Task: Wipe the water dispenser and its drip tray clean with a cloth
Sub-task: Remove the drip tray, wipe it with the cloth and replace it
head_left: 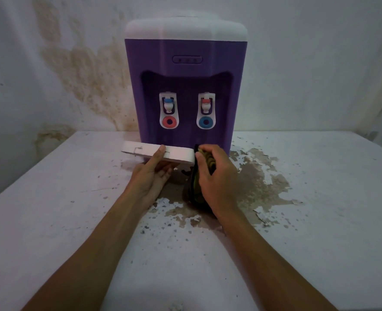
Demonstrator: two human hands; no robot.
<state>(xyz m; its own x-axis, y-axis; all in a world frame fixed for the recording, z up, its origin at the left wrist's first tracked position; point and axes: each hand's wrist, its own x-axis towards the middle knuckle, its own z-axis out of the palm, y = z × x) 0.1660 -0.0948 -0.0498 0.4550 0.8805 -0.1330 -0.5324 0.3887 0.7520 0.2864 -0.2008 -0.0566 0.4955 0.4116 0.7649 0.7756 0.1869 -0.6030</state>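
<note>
The head view shows a tabletop water dispenser (185, 86) standing at the back of a white desk (320, 198), against a stained wall (73, 63). Its body is purple with a white top, and its recessed front carries two white taps: one with a blue cap over a red ring (169, 113), the other with a red cap over a blue ring (205, 113). The white drip tray (140, 151) is out in front of the dispenser's base, shifted toward its left side and tilted off the desk. The left hand (154, 171) grips the tray from below, thumb lying over its top edge. The right hand (214, 176) is curled around a dark cloth with yellowish patches (196, 187), pressing it against the tray's right end, just before the dispenser's base. The desk's paint is flaked away in a brownish patch (259, 180) in front of and to the right of the dispenser.
</note>
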